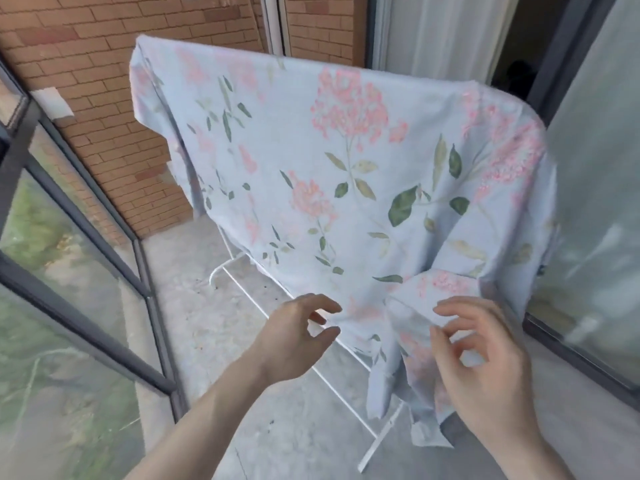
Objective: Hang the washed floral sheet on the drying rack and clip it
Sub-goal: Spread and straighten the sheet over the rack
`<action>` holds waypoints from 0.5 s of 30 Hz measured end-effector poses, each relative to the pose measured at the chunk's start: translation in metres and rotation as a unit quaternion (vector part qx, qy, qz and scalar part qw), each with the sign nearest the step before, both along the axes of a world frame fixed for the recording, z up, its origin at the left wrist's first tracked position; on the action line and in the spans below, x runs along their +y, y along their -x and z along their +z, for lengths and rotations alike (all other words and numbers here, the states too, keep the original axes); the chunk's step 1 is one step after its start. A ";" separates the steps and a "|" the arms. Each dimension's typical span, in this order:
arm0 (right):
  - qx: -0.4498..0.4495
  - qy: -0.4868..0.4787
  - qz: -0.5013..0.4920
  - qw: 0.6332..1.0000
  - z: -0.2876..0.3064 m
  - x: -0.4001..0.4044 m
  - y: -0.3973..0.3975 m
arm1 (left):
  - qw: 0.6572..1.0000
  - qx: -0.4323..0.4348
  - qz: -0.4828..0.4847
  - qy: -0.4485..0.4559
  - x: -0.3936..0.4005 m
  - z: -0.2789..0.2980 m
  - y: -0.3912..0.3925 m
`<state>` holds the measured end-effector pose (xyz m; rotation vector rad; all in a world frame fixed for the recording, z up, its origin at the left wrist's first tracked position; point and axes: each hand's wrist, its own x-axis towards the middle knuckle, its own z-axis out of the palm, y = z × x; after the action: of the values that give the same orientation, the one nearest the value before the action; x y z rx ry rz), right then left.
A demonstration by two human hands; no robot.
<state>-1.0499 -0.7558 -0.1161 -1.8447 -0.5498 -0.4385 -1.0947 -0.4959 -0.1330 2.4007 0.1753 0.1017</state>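
Observation:
The pale blue floral sheet (346,174) hangs draped over the top of the white drying rack (322,368), covering most of it; only the rack's lower rails and feet show. A folded corner of the sheet bunches at the lower right. My left hand (294,337) reaches toward the sheet's lower edge with fingers loosely spread, thumb and fingertips close to the cloth but gripping nothing. My right hand (485,355) hovers in front of the bunched corner, fingers relaxed and apart. No clips are visible.
A brick wall (104,98) rises behind the rack. A dark-framed glass railing (86,306) runs along the left. Sliding glass doors (588,202) with a white curtain stand at the right. The concrete floor (207,306) lies below.

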 end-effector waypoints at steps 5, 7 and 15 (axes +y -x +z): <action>-0.041 0.083 -0.101 0.991 0.006 -0.041 -0.004 | 0.996 -0.039 -0.074 0.004 -0.051 0.005 -0.033; -0.001 0.104 -0.095 0.990 0.005 -0.052 -0.009 | 0.995 -0.044 -0.088 0.006 -0.072 0.004 -0.048; 0.097 0.138 -0.046 0.985 -0.020 -0.092 -0.030 | 0.989 -0.134 0.031 0.055 -0.110 -0.011 -0.067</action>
<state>-1.0202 -0.8478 -0.1359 -2.1584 -0.4077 -0.2471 -1.0272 -0.6064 -0.1440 2.2455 0.1274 0.4297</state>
